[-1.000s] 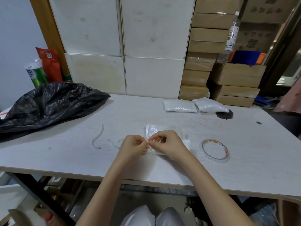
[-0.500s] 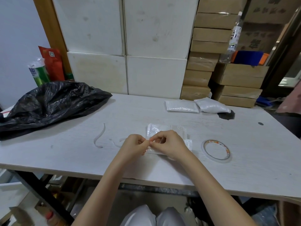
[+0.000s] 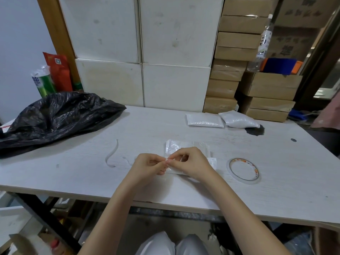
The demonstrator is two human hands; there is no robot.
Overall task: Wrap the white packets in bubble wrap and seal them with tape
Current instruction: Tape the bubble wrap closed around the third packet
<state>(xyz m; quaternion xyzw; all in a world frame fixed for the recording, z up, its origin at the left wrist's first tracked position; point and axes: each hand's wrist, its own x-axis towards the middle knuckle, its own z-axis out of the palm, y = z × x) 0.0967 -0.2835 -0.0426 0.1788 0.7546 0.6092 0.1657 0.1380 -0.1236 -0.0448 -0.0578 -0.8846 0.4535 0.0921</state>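
Both your left hand (image 3: 150,165) and right hand (image 3: 191,163) pinch the near-left edge of the bubble-wrapped packet (image 3: 185,147); tape roll (image 3: 243,170) lies right; two white packets (image 3: 204,120) sit far.

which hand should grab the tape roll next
Right, probably. The tape roll lies just beyond the right hand, while the left hand would have to cross over the bubble-wrapped packet.

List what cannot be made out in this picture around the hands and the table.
Head view only:
- What the fingers pinch: too small, covered by both hands.
- Near half of the clear bubble-wrapped bundle: hidden under the right hand.
- Contents of the crumpled black plastic bag: opaque; its left end is cut off by the frame edge.
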